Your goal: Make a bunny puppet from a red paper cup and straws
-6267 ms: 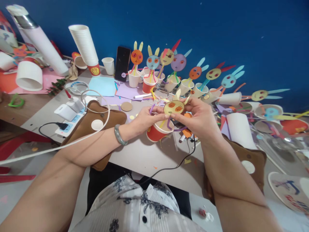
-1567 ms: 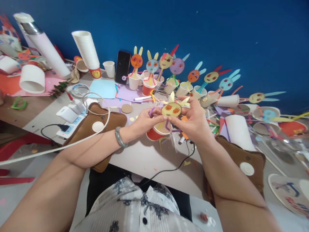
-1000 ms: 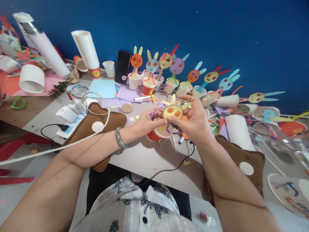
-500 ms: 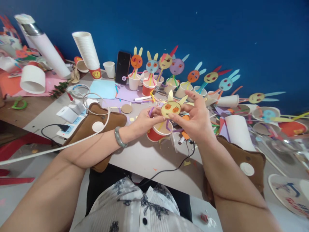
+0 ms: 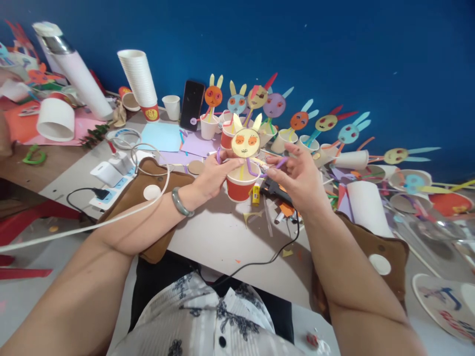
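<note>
A paper rabbit with a round yellow face (image 5: pixel 245 142), orange eyes and pale yellow ears stands upright in a red-and-white paper cup (image 5: pixel 239 190). Thin bent purple arms reach out on both sides of it. My left hand (image 5: pixel 215 175) is closed at the cup's left rim, its thumb lying under the rabbit's chin; its other fingers are partly hidden. On the right, my right hand (image 5: pixel 299 175) pinches around the rabbit's purple arm (image 5: pixel 283 162). Just below lie a black glue gun (image 5: pixel 277 191) and a small yellow tube (image 5: pixel 256 194).
Several rabbit cups, such as one with an orange face (image 5: pixel 213 96), line the blue wall. A cup stack (image 5: pixel 137 76), phone (image 5: pixel 192 105) and thermos (image 5: pixel 76 74) stand at the back left. A white cable (image 5: pixel 92 225) crosses my left forearm; a black cord (image 5: pixel 256 267) runs along the front.
Both hands have come off the rabbit's face, which now stands upright and farther left. The cup has shifted away from me. My right fingers moved to the purple arm.
</note>
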`<action>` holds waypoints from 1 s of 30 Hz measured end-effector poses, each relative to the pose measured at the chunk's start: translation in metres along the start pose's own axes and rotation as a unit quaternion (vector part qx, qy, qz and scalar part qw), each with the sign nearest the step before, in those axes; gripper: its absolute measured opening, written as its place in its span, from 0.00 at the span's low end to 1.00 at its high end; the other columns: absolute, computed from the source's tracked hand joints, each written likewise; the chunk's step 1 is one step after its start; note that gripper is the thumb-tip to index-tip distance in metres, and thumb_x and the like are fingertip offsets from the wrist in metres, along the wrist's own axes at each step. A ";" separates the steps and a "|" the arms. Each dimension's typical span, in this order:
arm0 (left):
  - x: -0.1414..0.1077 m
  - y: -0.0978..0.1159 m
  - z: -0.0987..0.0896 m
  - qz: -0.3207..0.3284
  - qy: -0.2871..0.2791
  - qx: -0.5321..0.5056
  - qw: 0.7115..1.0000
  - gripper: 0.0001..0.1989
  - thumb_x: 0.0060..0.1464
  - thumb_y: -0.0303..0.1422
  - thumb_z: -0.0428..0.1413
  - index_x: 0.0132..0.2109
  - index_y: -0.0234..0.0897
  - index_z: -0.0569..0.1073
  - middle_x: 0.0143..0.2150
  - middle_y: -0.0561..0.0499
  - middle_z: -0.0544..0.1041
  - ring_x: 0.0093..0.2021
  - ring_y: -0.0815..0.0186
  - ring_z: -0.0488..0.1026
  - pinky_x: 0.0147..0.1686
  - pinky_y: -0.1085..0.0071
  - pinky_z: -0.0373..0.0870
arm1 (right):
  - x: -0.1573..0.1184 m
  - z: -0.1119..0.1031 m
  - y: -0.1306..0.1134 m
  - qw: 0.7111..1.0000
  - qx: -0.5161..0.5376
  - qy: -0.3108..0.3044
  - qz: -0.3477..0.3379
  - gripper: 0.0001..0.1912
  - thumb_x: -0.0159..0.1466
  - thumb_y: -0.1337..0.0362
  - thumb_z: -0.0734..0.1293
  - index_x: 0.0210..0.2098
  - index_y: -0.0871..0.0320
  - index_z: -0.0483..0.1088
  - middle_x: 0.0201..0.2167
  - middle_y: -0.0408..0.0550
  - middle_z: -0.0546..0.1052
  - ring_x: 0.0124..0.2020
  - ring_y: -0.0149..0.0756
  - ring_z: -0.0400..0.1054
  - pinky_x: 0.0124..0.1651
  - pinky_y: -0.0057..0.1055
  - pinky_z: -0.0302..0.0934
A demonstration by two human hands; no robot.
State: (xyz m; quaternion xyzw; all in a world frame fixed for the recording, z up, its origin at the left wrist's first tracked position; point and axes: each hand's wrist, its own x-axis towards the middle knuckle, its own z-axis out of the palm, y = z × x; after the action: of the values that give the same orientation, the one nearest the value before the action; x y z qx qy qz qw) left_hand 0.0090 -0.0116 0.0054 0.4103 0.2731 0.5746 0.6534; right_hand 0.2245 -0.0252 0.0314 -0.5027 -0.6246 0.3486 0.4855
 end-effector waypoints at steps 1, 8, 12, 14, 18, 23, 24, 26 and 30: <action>0.001 0.001 -0.001 0.004 0.004 0.007 1.000 0.16 0.47 0.37 0.73 0.40 0.38 0.77 0.41 0.50 0.84 0.43 0.63 0.80 0.50 0.64 0.77 | 0.000 0.002 -0.001 1.000 0.009 -0.013 0.014 0.40 0.50 0.44 0.85 0.56 0.50 0.72 0.40 0.47 0.84 0.41 0.44 0.81 0.45 0.41 0.77; 0.004 0.002 -0.004 0.028 0.016 0.036 0.999 0.17 0.48 0.37 0.71 0.41 0.38 0.75 0.42 0.49 0.83 0.45 0.61 0.81 0.51 0.62 0.78 | -0.005 0.013 -0.008 0.998 0.026 -0.027 0.041 0.19 0.56 0.49 0.80 0.38 0.54 0.79 0.29 0.43 0.80 0.29 0.35 0.73 0.37 0.35 0.73; 0.005 -0.001 -0.005 0.030 0.006 0.039 0.999 0.17 0.49 0.37 0.72 0.42 0.38 0.75 0.43 0.48 0.83 0.46 0.60 0.82 0.53 0.60 0.77 | -0.007 0.015 -0.009 1.000 0.005 -0.003 0.027 0.14 0.62 0.49 0.76 0.38 0.53 0.82 0.24 0.41 0.77 0.24 0.32 0.67 0.32 0.34 0.70; 0.004 -0.003 -0.005 0.024 0.013 0.032 0.999 0.18 0.47 0.36 0.73 0.41 0.37 0.75 0.42 0.49 0.83 0.45 0.62 0.81 0.53 0.62 0.77 | -0.009 0.016 -0.009 1.000 -0.007 0.001 0.015 0.13 0.63 0.51 0.75 0.39 0.53 0.82 0.24 0.41 0.77 0.24 0.32 0.68 0.33 0.34 0.71; 0.004 -0.007 -0.004 0.014 0.031 0.018 0.999 0.20 0.44 0.35 0.74 0.39 0.37 0.74 0.38 0.53 0.81 0.40 0.67 0.79 0.49 0.66 0.76 | -0.013 0.017 -0.010 0.998 -0.059 0.013 -0.011 0.12 0.63 0.53 0.74 0.40 0.53 0.83 0.25 0.43 0.78 0.26 0.36 0.73 0.34 0.36 0.73; 0.005 -0.011 -0.005 -0.001 0.018 0.007 1.000 0.18 0.44 0.32 0.74 0.37 0.36 0.74 0.36 0.54 0.81 0.39 0.68 0.79 0.48 0.66 0.75 | -0.014 0.019 -0.007 0.994 -0.102 0.021 -0.039 0.12 0.63 0.54 0.73 0.39 0.54 0.83 0.27 0.45 0.81 0.27 0.39 0.75 0.34 0.37 0.74; 0.006 -0.011 -0.006 -0.004 0.016 0.011 1.000 0.17 0.44 0.32 0.74 0.37 0.35 0.75 0.36 0.53 0.81 0.39 0.67 0.79 0.48 0.66 0.75 | -0.014 0.019 -0.006 0.994 -0.102 0.020 -0.038 0.12 0.63 0.53 0.73 0.38 0.54 0.83 0.27 0.45 0.81 0.27 0.39 0.75 0.34 0.38 0.74; 0.009 -0.013 -0.008 -0.011 0.011 0.020 1.000 0.16 0.45 0.32 0.73 0.37 0.35 0.75 0.37 0.52 0.82 0.40 0.66 0.80 0.50 0.64 0.76 | -0.013 0.021 -0.004 0.995 -0.099 0.014 -0.029 0.11 0.63 0.53 0.73 0.38 0.54 0.82 0.26 0.45 0.81 0.28 0.40 0.76 0.35 0.38 0.75; 0.012 -0.014 -0.013 -0.025 0.005 0.019 0.999 0.19 0.43 0.34 0.75 0.39 0.35 0.77 0.40 0.50 0.84 0.42 0.64 0.81 0.53 0.62 0.76 | -0.009 0.022 0.000 0.999 -0.042 0.010 0.004 0.12 0.62 0.51 0.76 0.37 0.53 0.81 0.25 0.44 0.81 0.28 0.41 0.79 0.37 0.40 0.79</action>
State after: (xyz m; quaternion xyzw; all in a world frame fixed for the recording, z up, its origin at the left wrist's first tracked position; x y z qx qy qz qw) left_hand 0.0082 0.0028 -0.0114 0.4124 0.2973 0.5547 0.6587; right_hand 0.2040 -0.0327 0.0228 -0.5287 -0.6319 0.3188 0.4685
